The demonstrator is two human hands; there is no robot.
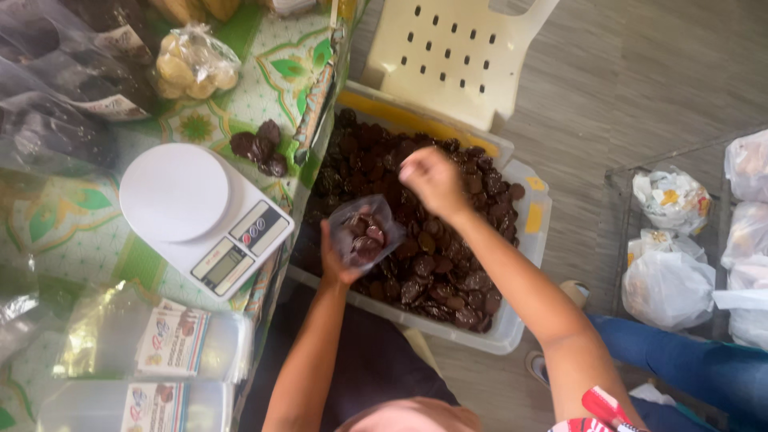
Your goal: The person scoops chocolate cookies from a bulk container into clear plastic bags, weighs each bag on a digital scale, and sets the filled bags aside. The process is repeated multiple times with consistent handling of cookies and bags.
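left hand (334, 254) gripping clear bag (366, 234), right hand (432, 181) above cookie bin (512, 320)

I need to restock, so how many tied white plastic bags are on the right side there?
5 at least: one patterned bag, one plain bag below it, and three more at the frame's right edge, partly cut off; others may be hidden.

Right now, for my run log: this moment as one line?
left hand: holds clear bag | right hand: pinched above cookie bin | scale: bare
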